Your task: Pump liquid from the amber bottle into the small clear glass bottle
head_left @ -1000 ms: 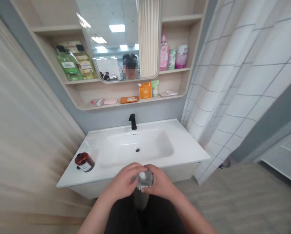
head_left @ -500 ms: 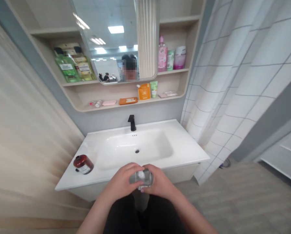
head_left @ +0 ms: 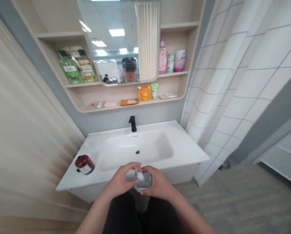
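Between my two hands, just in front of the sink's front edge, is a small clear container (head_left: pixel 145 179) with boxy sides and a whitish part at its left end. My right hand (head_left: pixel 159 183) wraps around its right side, thumb below and fingers above. From the left, my left hand (head_left: pixel 122 180) curls its thumb and fingers about the whitish end. Whether that end is a cap, I cannot make out. A brown bottle (head_left: pixel 85 164) with a white label lies tilted or on its side on the counter's left.
The white sink (head_left: pixel 160 146) has a black faucet (head_left: pixel 132 124) behind it. Above, a mirror cabinet (head_left: pixel 126 107) holds green and yellow bottles (head_left: pixel 71 70), pink bottles (head_left: pixel 163 60), an orange pouch (head_left: pixel 145 93) and a pink soap bar (head_left: pixel 110 104). Curtains (head_left: pixel 216 97) hang at both sides.
My left hand's fingers have shifted on the whitish end, and their gap looks wider. The container is slightly more tilted. My view has moved a little; the brown bottle stays put.
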Demonstrator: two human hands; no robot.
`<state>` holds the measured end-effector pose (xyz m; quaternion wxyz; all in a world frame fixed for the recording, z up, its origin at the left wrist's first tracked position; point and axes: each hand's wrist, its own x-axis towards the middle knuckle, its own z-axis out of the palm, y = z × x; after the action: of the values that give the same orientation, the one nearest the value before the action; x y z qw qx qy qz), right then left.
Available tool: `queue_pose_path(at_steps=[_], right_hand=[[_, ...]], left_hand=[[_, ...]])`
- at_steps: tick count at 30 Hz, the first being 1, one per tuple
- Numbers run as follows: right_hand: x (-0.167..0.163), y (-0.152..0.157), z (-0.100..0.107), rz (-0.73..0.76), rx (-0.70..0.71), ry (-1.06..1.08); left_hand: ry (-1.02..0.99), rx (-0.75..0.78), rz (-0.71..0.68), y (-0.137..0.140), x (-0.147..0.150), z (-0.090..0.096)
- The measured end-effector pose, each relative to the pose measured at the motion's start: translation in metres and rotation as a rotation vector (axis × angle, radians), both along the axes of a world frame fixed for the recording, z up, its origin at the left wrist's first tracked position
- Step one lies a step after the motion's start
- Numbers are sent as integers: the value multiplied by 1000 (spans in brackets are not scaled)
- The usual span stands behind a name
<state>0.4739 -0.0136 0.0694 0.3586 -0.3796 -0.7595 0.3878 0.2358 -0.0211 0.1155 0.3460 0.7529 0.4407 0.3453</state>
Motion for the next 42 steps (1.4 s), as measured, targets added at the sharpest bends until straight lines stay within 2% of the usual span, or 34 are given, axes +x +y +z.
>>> queue_pose_path(at_steps=[6, 12, 17, 20, 24, 26, 27, 29, 33, 35, 39, 42], right_hand=[[-1, 1, -1, -11, -1, 18], [-1, 1, -4, -34, -23, 19], [-10, -4, -6, -70, -1, 20], [-9, -5, -6, -25, -22, 59], [-5, -3, -10, 187, -96, 169], [-6, -2, -15, 249, -117, 206], [-7, -2, -19, 232, -114, 201], [-8, 0, -27, 118, -70, 142], [8, 20, -43, -278, 50, 11], [31, 40, -50, -492, 55, -7], [97, 91, -61, -833, 32, -81], [144, 124, -69, -1049, 32, -173]], left_hand=[[-96, -39, 148, 3, 5, -19], [-223, -57, 146, 2, 9, -44], [-279, -76, 279, -1, 17, -56], [-305, -117, 225, -3, 12, -54], [-353, -200, 65, -6, 5, -49], [-393, -232, 53, -8, 6, -51], [-407, -239, 72, -9, 8, -52], [-413, -213, 135, -10, 9, -57], [-335, -38, 279, -10, -16, -64], [-293, -4, 340, -9, -41, -69], [-244, -38, 451, -13, -93, -82], [-216, -64, 503, -18, -115, -95]])
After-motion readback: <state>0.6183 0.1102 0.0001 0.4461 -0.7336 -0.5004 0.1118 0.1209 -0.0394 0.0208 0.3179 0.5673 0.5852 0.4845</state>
